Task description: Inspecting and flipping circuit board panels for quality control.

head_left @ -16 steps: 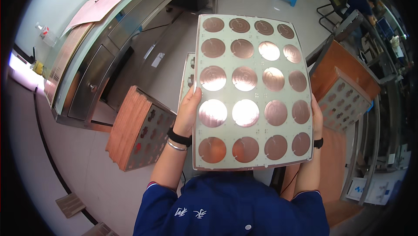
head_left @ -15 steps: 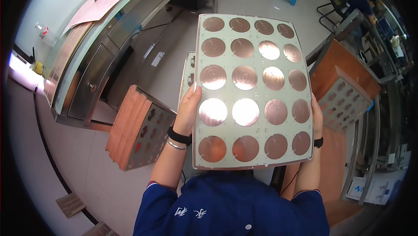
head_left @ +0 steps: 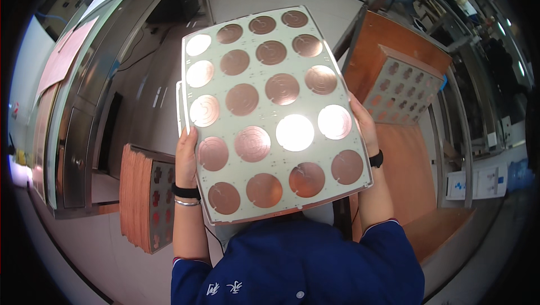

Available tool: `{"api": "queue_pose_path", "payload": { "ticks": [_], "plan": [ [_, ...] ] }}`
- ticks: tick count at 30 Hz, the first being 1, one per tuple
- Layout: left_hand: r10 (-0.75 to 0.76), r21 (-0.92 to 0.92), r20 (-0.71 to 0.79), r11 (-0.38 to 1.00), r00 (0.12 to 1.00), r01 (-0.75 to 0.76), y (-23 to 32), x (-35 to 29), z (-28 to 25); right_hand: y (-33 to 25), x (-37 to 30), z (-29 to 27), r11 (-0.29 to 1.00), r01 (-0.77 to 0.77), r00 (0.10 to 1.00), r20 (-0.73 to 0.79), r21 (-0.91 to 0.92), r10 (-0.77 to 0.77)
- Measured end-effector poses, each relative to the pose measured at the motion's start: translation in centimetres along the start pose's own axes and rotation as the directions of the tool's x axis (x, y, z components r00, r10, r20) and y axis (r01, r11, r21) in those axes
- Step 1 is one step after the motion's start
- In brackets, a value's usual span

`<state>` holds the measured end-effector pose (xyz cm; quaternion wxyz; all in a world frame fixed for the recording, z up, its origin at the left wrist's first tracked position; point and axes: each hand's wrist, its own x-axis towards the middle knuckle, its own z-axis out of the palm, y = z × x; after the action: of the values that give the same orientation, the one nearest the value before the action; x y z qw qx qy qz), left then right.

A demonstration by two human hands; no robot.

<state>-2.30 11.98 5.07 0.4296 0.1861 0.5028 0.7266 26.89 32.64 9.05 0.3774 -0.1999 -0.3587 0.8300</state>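
Has a metal desk (head_left: 73,130) with a drawer (head_left: 76,164) off to the left, and an orange-brown board (head_left: 388,29) off to the right. Has a copper-edged stack (head_left: 138,198) of panels just left of the left forearm, and a patterned panel (head_left: 402,94) against the board. Wears a navy short-sleeved shirt (head_left: 298,260). Holds a pale-green circuit panel up in front of the body, tilted, bearing copper discs (head_left: 242,99) in five rows of four, with white glare on several. Shows a pale edge (head_left: 180,105) just behind its left side. Grips the circuit panel (head_left: 259,119) at the left edge with the left hand (head_left: 187,153), thumb on the face, and at the right edge with the right hand (head_left: 364,125), partly hidden. Wears a dark wristband (head_left: 185,191) on each wrist, plus a silver bangle (head_left: 187,202) on the left.
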Motion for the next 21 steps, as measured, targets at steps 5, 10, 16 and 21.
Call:
{"api": "queue_pose_path", "payload": {
  "ticks": [5,10,16,21],
  "plan": [
    [0.037,-0.014,0.069,0.999,0.997,-0.036,0.7,-0.5,-0.8,-1.4,0.0,0.9,0.985,0.082,0.996,0.032,-0.151,-0.078],
    [0.183,-0.167,0.095,0.972,0.979,-0.165,2.7,-1.1,1.5,-3.9,0.0,2.2,0.912,0.227,0.973,0.04,-0.341,-0.227],
    [0.345,-0.114,0.049,0.934,0.937,-0.338,6.0,-1.6,1.6,-5.5,-0.5,4.2,0.8,0.435,0.897,0.121,-0.413,-0.425],
    [0.561,-0.028,0.0,0.828,0.828,-0.561,5.0,-1.5,2.5,-4.8,0.9,1.5,0.748,0.6,0.8,0.182,-0.284,-0.572]
  ]
}}
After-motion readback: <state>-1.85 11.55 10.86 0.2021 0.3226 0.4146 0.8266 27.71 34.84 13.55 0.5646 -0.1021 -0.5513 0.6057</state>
